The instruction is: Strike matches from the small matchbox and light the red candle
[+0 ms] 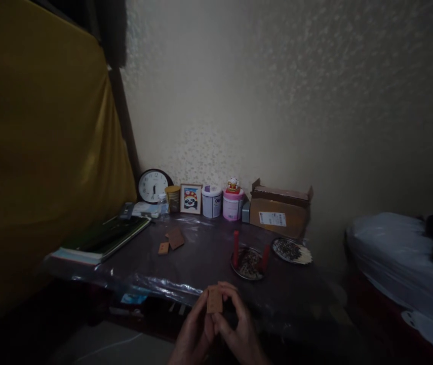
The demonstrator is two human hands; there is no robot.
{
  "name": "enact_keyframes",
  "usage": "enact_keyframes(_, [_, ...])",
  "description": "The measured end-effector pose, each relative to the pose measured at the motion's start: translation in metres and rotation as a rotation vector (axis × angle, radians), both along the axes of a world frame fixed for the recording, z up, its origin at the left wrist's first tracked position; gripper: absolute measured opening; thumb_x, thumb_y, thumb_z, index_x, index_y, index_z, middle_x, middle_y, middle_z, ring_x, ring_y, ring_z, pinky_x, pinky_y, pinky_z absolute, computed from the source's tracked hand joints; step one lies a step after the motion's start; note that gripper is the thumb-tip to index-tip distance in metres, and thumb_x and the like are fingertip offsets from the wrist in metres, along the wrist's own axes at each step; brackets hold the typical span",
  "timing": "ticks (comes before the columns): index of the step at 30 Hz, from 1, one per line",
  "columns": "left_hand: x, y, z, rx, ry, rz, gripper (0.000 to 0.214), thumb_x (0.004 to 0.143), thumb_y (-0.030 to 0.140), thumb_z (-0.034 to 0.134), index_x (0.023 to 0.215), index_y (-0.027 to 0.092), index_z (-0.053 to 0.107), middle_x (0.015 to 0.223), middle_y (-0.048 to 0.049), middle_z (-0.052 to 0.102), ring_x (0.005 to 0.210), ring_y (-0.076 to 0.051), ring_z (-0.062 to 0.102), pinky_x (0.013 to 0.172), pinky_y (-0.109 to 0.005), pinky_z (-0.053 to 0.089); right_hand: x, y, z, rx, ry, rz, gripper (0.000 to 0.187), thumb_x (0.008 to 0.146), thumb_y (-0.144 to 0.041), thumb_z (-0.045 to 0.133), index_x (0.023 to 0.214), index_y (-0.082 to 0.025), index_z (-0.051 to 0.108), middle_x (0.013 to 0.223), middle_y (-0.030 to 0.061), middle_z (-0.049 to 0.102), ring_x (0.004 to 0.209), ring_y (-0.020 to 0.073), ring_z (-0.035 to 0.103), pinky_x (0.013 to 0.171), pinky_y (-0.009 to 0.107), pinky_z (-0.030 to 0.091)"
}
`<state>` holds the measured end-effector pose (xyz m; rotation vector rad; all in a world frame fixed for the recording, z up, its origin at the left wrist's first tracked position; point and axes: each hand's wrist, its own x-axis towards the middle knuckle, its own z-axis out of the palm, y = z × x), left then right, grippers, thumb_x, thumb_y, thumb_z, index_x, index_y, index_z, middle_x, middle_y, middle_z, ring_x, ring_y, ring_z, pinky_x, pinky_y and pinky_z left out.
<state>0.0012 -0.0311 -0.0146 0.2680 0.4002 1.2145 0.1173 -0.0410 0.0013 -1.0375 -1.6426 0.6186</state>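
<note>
Just in front of the table's near edge, a small brown matchbox (215, 299) with faint dark marks is held upright between both hands. My left hand (200, 315) grips its left side with closed fingers. From the right, my right hand (235, 314) pinches the same box, its thumb near the lower edge and its fingers at the upper right. Similar brown pieces (175, 238) lie on the table, with a smaller one (163, 248) beside them. Beyond my hands, two red candles (236, 249) stand on a round tray (235, 268) strewn with dark bits.
A second round tray (277, 251) holds dark bits and pale sticks. Along the wall stand a clock (153, 185), a panda picture (191, 199), two tubs (212, 203), a lucky-cat figurine (233, 185) and a cardboard box (296, 218). Books (102, 241) lie left, by a yellow curtain (49, 126).
</note>
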Motion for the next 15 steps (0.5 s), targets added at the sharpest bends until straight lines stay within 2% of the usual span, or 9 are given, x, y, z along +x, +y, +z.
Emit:
enact_keyframes(3, [0.004, 0.002, -0.001, 0.008, -0.069, -0.01, 0.02, 0.084, 0.02, 0.051, 0.091, 0.009, 0.067, 0.088, -0.0076, 0.07, 0.085, -0.015, 0.064, 0.087, -0.025, 0.045, -0.001, 0.001, -0.001, 0.031, 0.025, 0.026, 0.032, 0.076, -0.019, 0.056, 0.107, -0.021, 0.056, 0.115, 0.006, 0.058, 0.11, 0.0195, 0.053, 0.094, 0.028, 0.042])
enact_keyframes(6, [0.007, 0.001, -0.001, -0.002, -0.095, -0.045, 0.024, 0.085, 0.026, 0.05, 0.092, 0.009, 0.065, 0.08, -0.0071, 0.069, 0.073, -0.013, 0.064, 0.076, -0.024, 0.048, -0.001, 0.0, -0.003, 0.044, 0.047, 0.046, 0.035, 0.075, -0.02, 0.056, 0.11, -0.022, 0.054, 0.117, 0.0065, 0.057, 0.111, 0.021, 0.052, 0.095, 0.032, 0.042])
enact_keyframes(11, [0.01, -0.002, 0.002, 0.001, -0.138, -0.047, 0.026, 0.086, 0.029, 0.048, 0.096, 0.011, 0.064, 0.075, -0.0052, 0.068, 0.066, -0.013, 0.063, 0.066, -0.024, 0.049, -0.003, -0.002, -0.007, 0.014, 0.043, 0.036, 0.041, 0.078, -0.019, 0.054, 0.118, -0.022, 0.048, 0.124, 0.0069, 0.052, 0.116, 0.0208, 0.048, 0.098, 0.034, 0.039])
enact_keyframes(15, [0.011, -0.002, 0.003, -0.014, -0.141, -0.042, 0.026, 0.085, 0.03, 0.049, 0.095, 0.011, 0.064, 0.076, -0.005, 0.067, 0.066, -0.012, 0.062, 0.066, -0.024, 0.049, -0.005, -0.003, -0.009, 0.012, 0.037, 0.01, 0.041, 0.077, -0.016, 0.053, 0.117, -0.021, 0.048, 0.126, 0.0074, 0.051, 0.116, 0.0209, 0.048, 0.097, 0.034, 0.04])
